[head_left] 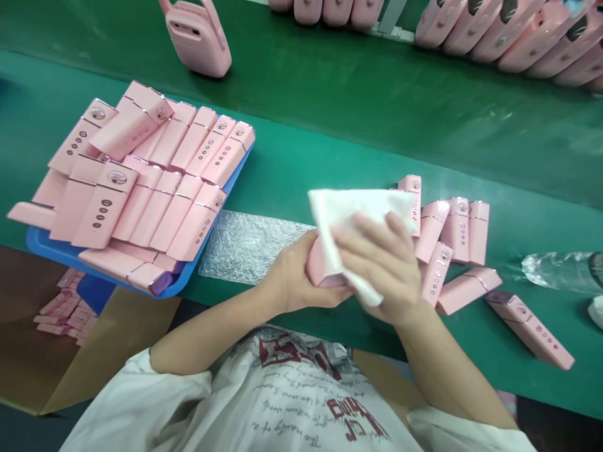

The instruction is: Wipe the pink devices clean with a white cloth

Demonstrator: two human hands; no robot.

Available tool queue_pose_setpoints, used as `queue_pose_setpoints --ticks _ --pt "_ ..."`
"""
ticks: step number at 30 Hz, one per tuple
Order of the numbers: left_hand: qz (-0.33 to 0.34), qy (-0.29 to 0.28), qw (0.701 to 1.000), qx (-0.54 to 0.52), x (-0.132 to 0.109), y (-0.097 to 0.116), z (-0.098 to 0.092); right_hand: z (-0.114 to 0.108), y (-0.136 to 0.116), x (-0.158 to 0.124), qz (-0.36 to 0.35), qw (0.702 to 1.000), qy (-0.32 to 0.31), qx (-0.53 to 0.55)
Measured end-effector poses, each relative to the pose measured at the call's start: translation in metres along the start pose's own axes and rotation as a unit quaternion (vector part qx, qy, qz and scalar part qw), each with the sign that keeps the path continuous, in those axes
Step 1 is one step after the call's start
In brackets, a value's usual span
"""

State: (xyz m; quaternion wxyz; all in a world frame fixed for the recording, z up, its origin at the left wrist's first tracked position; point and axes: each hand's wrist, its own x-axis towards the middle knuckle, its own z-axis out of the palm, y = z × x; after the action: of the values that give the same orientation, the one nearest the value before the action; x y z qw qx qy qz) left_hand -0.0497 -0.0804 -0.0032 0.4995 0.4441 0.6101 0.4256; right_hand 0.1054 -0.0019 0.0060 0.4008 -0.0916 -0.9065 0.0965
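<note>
My left hand is wrapped round a pink device, most of it covered by fingers and cloth. A white cloth is held in my right hand, slightly blurred, and lies over the device's right side. Just right of my right hand, several pink rectangular devices with silver bands and small dark icons lie loosely grouped. To the left, a blue tray is heaped with similar devices.
A textured clear mat lies under my left forearm on the green table. A plastic bottle lies at right. Rounded pink appliances stand at the back. An open cardboard box with more pink pieces is below left.
</note>
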Motion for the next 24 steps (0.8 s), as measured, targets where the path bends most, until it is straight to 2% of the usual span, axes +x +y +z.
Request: queue_pose_setpoints --ticks 3,5,8,10,12,14,16,18,21,24 --pt "-0.052 0.007 0.998 -0.045 0.002 -0.002 0.003 0.002 -0.012 0.004 -0.050 0.996 -0.069 -0.004" --pt "-0.088 -0.009 0.990 -0.107 0.007 -0.005 0.004 0.002 -0.010 0.001 -0.035 0.997 -0.060 0.025" --pt "-0.128 -0.052 0.969 -0.203 0.014 -0.008 0.000 0.000 0.002 -0.007 0.107 0.986 0.037 0.119" --pt "-0.159 -0.069 0.945 -0.276 0.018 -0.009 -0.003 -0.001 0.009 -0.013 0.210 0.948 0.131 0.200" --pt "-0.202 -0.078 0.910 -0.354 0.022 -0.008 -0.006 0.001 0.010 -0.017 0.254 0.916 0.188 0.248" --pt "-0.234 -0.082 0.881 -0.402 0.023 -0.004 -0.007 0.004 0.008 -0.017 0.235 0.928 0.178 0.229" --pt "-0.252 -0.081 0.859 -0.439 0.024 -0.001 -0.007 0.009 0.004 -0.017 0.164 0.966 0.137 0.148" --pt "-0.253 -0.065 0.836 -0.482 0.025 0.001 -0.007 0.016 -0.001 -0.016 0.083 0.990 0.105 0.052" --pt "-0.227 -0.046 0.797 -0.558 0.026 -0.002 -0.006 0.029 -0.010 -0.013 0.022 0.997 0.045 -0.057" --pt "-0.226 -0.065 0.767 -0.597 0.027 -0.006 -0.009 0.040 -0.017 -0.010 -0.026 0.994 -0.049 -0.095"
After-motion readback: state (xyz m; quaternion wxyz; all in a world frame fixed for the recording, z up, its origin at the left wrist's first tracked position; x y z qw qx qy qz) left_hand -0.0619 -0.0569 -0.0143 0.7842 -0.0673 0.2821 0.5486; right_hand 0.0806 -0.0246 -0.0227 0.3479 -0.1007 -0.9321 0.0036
